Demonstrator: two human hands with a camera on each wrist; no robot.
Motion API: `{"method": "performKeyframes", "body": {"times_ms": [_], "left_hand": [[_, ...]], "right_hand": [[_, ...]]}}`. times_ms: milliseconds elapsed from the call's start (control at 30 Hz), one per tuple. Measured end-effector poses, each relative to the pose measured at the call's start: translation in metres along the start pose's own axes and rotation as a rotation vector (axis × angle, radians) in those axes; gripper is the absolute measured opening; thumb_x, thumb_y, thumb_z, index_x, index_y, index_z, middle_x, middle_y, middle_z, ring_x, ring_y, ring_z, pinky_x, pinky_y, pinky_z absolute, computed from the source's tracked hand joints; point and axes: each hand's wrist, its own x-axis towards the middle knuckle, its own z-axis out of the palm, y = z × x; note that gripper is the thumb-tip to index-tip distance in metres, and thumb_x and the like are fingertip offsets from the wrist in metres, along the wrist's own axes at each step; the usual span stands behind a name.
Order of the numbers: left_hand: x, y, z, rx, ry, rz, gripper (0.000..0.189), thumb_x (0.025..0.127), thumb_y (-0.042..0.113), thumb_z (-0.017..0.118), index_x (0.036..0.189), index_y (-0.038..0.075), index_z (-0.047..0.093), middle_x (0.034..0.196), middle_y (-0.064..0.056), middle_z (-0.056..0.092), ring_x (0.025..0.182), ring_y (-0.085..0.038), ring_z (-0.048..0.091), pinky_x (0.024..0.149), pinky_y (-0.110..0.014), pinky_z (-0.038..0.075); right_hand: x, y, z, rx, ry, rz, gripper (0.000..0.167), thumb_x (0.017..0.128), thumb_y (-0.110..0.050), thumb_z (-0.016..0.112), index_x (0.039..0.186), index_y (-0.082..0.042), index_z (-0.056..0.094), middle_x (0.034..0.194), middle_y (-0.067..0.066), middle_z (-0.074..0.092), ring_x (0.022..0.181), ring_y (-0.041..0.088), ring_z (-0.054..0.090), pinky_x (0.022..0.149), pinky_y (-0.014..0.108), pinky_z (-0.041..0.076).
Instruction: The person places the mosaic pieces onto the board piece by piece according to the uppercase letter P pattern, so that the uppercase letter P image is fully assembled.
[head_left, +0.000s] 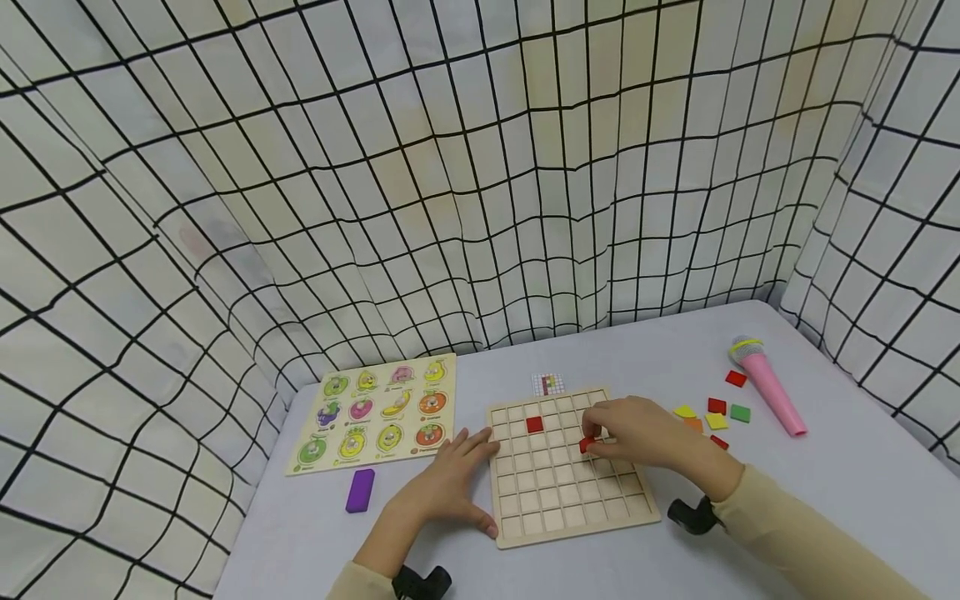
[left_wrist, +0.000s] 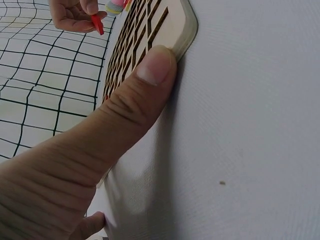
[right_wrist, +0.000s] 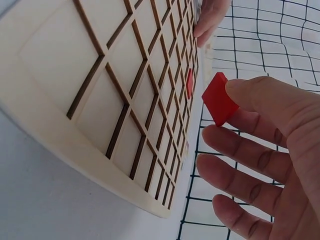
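The pale table point(head_left: 300, 546) runs back to a black-gridded white curtain point(head_left: 573, 212). The left hand point(head_left: 446, 482), fingers spread, touches the grid board point(head_left: 553, 498) at its edge; over the board, the right hand point(head_left: 633, 429) pinches a red tile point(right_wrist: 216, 102), partly hidden in the head view. Beyond, a small card point(head_left: 548, 384) is hard to make out.

Room above board point(head_left: 550, 498), netting point(head_left: 536, 168) behind
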Motion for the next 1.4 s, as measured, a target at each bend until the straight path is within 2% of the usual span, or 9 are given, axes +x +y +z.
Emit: {"method": "performKeyframes", "body": {"times_ms": [200, 400, 533, 733, 867, 1133, 1400], "left_hand": [[0.0, 0.0, 0.0, 0.002, 0.003, 0.003, 0.122, 0.055, 0.064, 0.095, 0.155, 0.015, 0.046, 0.169, -0.011, 0.031, 0.154, -0.052, 0.022, 0.123, -0.07, 0.02], [0.0, 0.001, -0.001, -0.007, 0.006, 0.006, 0.121, 0.055, 0.062, 0.095, 0.154, 0.015, 0.046, 0.169, -0.013, 0.031, 0.153, -0.054, 0.022, 0.122, -0.072, 0.02], [-0.001, 0.003, -0.002, -0.014, 0.012, 0.01, 0.12, 0.055, 0.06, 0.096, 0.154, 0.014, 0.046, 0.169, -0.013, 0.031, 0.153, -0.054, 0.022, 0.122, -0.072, 0.02], [-0.001, 0.003, -0.002, -0.014, 0.011, 0.009, 0.12, 0.055, 0.06, 0.096, 0.154, 0.014, 0.046, 0.169, -0.013, 0.031, 0.153, -0.054, 0.022, 0.123, -0.071, 0.02], [-0.001, 0.002, -0.001, -0.009, 0.011, 0.005, 0.121, 0.054, 0.062, 0.096, 0.154, 0.014, 0.046, 0.168, -0.013, 0.032, 0.153, -0.054, 0.022, 0.123, -0.071, 0.021], [-0.001, 0.0, 0.0, -0.01, 0.014, 0.0, 0.122, 0.054, 0.065, 0.094, 0.154, 0.015, 0.046, 0.169, -0.012, 0.031, 0.154, -0.053, 0.022, 0.123, -0.071, 0.02], [-0.002, -0.001, 0.002, -0.012, 0.021, 0.008, 0.121, 0.054, 0.064, 0.095, 0.154, 0.016, 0.046, 0.169, -0.012, 0.031, 0.154, -0.053, 0.022, 0.122, -0.072, 0.019]], "right_hand": [[0.008, -0.002, 0.004, -0.006, 0.006, 0.004, 0.01, 0.091, -0.029, 0.078, 0.093, -0.028, 0.068, 0.088, -0.016, 0.066, 0.073, 0.001, 0.053, 0.071, 0.027, 0.051], [0.017, -0.002, 0.01, -0.025, 0.034, -0.053, 0.008, 0.092, -0.031, 0.077, 0.094, -0.028, 0.069, 0.09, -0.015, 0.067, 0.075, 0.001, 0.055, 0.072, 0.028, 0.053], [0.022, -0.002, 0.011, -0.004, 0.045, -0.06, 0.006, 0.093, -0.03, 0.076, 0.095, -0.028, 0.071, 0.092, -0.017, 0.068, 0.079, 0.002, 0.059, 0.075, 0.028, 0.054], [0.029, -0.005, 0.009, 0.029, 0.074, -0.083, 0.01, 0.092, -0.026, 0.077, 0.099, -0.025, 0.07, 0.095, -0.015, 0.07, 0.077, 0.007, 0.061, 0.073, 0.028, 0.053], [0.035, -0.008, 0.013, 0.045, 0.057, -0.061, 0.01, 0.092, -0.026, 0.078, 0.098, -0.026, 0.07, 0.095, -0.015, 0.071, 0.076, 0.004, 0.058, 0.07, 0.026, 0.052], [0.052, -0.018, 0.025, 0.033, 0.012, -0.065, 0.008, 0.091, -0.028, 0.078, 0.093, -0.025, 0.07, 0.089, -0.014, 0.071, 0.074, 0.002, 0.057, 0.072, 0.028, 0.053], [0.059, -0.026, 0.024, -0.013, 0.01, -0.051, 0.013, 0.09, -0.028, 0.081, 0.091, -0.022, 0.07, 0.089, -0.01, 0.071, 0.076, 0.004, 0.061, 0.085, 0.041, 0.055]]}}
